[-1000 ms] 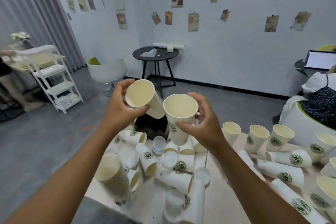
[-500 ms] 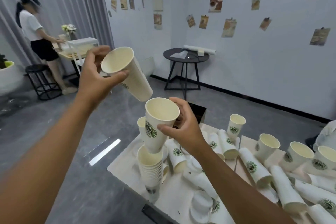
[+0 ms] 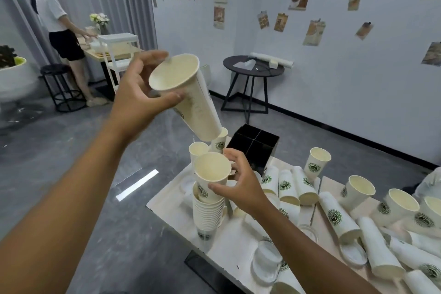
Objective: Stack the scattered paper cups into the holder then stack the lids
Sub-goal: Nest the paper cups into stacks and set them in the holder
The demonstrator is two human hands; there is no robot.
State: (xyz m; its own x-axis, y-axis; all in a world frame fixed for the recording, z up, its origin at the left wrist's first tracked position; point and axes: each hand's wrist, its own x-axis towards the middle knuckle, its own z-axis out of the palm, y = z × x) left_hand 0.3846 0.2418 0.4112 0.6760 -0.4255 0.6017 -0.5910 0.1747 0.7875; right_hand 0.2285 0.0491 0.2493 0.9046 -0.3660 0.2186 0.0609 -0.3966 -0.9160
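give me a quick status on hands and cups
Left hand grips raised cup. Right hand seats cup on nested stack. Path unobstructed.

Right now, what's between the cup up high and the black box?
In the head view, one upright cup stands between the raised cup in the left hand and the black holder.

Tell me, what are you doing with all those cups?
A person is stacking paper cups. Their right hand is setting a cup into the top of a tall stack near the table's edge. Their left hand holds another cup tilted in the air. Many loose cups and clear lids lie scattered on the table, and the black holder looks empty.
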